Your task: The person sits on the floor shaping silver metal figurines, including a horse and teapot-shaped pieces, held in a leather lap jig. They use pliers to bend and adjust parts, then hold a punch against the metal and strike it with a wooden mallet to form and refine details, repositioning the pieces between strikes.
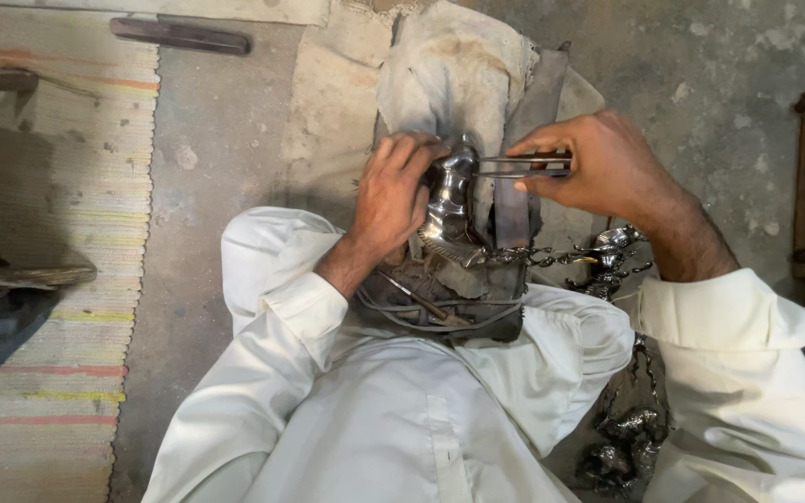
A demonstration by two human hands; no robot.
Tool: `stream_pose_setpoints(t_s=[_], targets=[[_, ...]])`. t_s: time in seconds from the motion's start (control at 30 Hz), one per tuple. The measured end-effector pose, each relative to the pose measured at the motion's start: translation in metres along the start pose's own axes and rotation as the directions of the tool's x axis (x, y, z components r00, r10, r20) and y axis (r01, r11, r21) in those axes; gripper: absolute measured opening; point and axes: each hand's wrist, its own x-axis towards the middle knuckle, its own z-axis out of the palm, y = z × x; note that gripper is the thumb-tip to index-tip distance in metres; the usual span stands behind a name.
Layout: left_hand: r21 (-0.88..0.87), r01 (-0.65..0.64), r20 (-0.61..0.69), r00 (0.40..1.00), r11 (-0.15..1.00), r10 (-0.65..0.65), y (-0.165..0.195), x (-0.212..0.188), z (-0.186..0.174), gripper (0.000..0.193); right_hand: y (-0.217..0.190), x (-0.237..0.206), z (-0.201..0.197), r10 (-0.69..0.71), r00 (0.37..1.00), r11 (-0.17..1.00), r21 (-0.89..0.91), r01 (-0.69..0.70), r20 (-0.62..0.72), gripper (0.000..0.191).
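White sleeves [347, 391], left hand [393, 196] gripping shiny metal piece [449, 200], right hand [607, 168] pinching tweezers [524, 168]

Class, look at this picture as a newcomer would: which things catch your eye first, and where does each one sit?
At centre, the left hand grips a shiny metal piece, while the right hand holds tweezers against it from the right. Below them a dark chain trails right toward more metal pieces at lower right. A striped mat runs down the left edge.
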Motion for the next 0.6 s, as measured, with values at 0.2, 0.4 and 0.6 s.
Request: stream_pose_setpoints(t_s=[0.2, 0.4, 0.6], targets=[[0.099, -0.020, 0.071, 0.997, 0.995, 0.013, 0.007, -0.007, 0.005, 0.066, -0.010, -0.005, 0.000, 0.005, 1.000, 0.995, -0.100, -0.004, 0.003, 0.037], [0.123, -0.072, 0.135, 0.989, 0.990, 0.055, 0.009, -0.011, 0.005, 0.064, -0.016, 0.001, -0.002, -0.042, 0.998, 0.975, -0.215, 0.051, 0.046, 0.035], [0.079, -0.038, 0.178, 0.984, 0.996, 0.023, 0.008, -0.016, 0.008, 0.067, -0.017, 0.012, -0.003, -0.008, 0.991, 0.946, -0.319, 0.052, 0.137, 0.036]])
